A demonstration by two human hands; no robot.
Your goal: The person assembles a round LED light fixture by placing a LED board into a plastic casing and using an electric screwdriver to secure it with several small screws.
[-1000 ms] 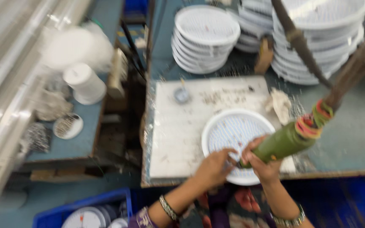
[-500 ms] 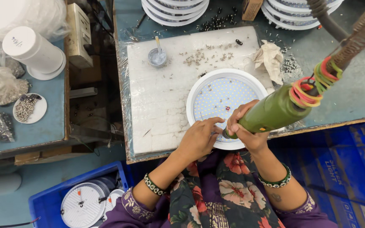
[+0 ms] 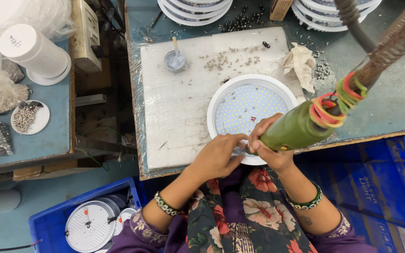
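I see a small grey cup [image 3: 175,60] holding a stick far left. My right hand [image 3: 270,147] grips the green screwdriver [image 3: 298,129]; left hand [image 3: 217,156] pinches at the round white LED panel light's [image 3: 251,112] near rim.

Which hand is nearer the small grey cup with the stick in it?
Left. The left hand sits below-right of the grey cup; the right hand, gripping the green screwdriver, is farther right.

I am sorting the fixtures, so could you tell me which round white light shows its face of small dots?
The round light panel on the white foam board, under both hands; its dotted face is up. The one in the blue crate shows a plain back with wires.
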